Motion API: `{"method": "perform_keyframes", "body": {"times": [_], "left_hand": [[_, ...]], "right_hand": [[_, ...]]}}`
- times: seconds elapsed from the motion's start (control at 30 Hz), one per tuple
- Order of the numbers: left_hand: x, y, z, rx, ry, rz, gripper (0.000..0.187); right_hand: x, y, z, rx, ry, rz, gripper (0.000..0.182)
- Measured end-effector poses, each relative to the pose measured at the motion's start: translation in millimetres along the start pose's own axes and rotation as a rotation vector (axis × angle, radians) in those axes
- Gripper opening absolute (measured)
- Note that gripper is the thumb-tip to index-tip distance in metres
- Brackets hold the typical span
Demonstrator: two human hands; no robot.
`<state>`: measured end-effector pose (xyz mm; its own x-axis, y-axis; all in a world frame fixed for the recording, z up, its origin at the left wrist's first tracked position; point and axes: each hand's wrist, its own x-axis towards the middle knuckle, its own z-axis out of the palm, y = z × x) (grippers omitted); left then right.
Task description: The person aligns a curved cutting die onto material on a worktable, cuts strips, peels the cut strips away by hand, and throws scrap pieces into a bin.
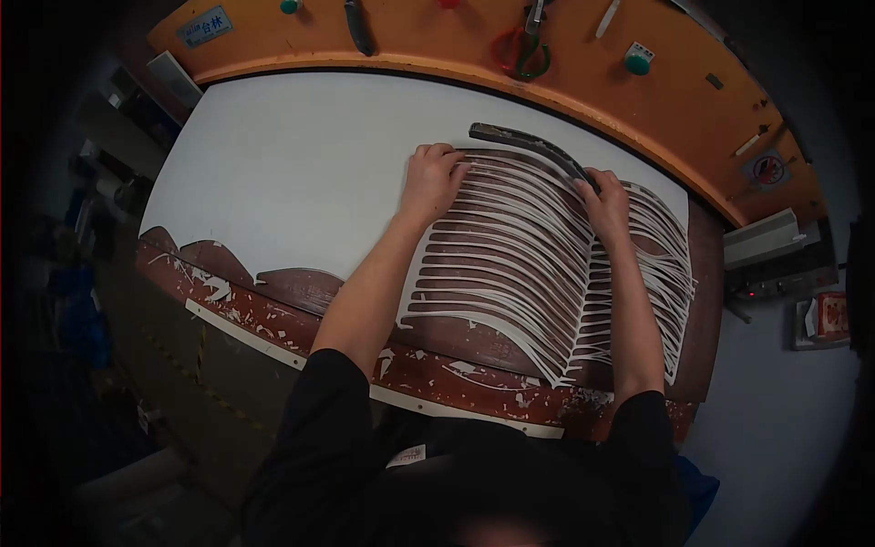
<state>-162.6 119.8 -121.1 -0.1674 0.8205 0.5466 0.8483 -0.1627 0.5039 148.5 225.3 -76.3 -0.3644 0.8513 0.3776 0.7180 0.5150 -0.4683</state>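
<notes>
A sheet of white material lies on the work surface; its right part is cut into many thin curved strips with brown board showing between. My left hand is at the upper left corner of the strips, fingers curled and bent at their edge; what they pinch, if anything, is hidden. My right hand is closed around the right end of a dark curved bar, which looks like a cutting die. The bar's left end lies over the white sheet just above the strips.
An orange machine beam spans the back, with green buttons, scissors and a dark-handled tool on it. White scraps litter the red-brown front edge. A grey box stands at the right.
</notes>
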Motion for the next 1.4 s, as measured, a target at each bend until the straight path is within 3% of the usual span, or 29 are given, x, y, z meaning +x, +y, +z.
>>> {"method": "perform_keyframes", "body": {"times": [0.13, 0.23, 0.33, 0.5, 0.77, 1.0, 1.13, 1.4], "left_hand": [[1.5, -2.3, -1.7, -0.068, 0.040, -0.046, 0.019], [5.5, -7.0, -0.2, -0.118, 0.042, -0.191, 0.019], [16.0, -18.1, 7.7, -0.072, 0.141, -0.171, 0.018], [35.3, -30.4, 13.3, 0.037, 0.102, -0.081, 0.021], [42.5, -31.9, 12.3, 0.044, 0.051, -0.063, 0.022], [42.8, -29.2, 11.4, 0.073, 0.023, -0.106, 0.022], [41.8, -29.6, 11.6, 0.096, 0.006, -0.122, 0.023], [44.1, -27.0, 10.5, 0.149, -0.018, -0.099, 0.023]], "right_hand": [[17.7, -5.8, 14.5, -0.014, -0.063, -0.032, 0.037], [23.2, -8.2, 20.0, -0.050, -0.088, -0.024, 0.037], [26.4, -3.2, 29.6, -0.066, -0.086, -0.046, 0.035], [14.1, -5.6, 22.2, -0.083, -0.030, -0.083, 0.037], [-24.4, 13.7, 8.2, -0.178, 0.131, 0.059, 0.031], [-28.6, 15.9, 9.3, -0.107, 0.172, 0.122, 0.031], [-54.4, 16.2, 1.8, 0.255, 0.171, 0.336, 0.033], [-65.1, 8.9, 8.8, 0.191, 0.172, 0.230, 0.034]]}}
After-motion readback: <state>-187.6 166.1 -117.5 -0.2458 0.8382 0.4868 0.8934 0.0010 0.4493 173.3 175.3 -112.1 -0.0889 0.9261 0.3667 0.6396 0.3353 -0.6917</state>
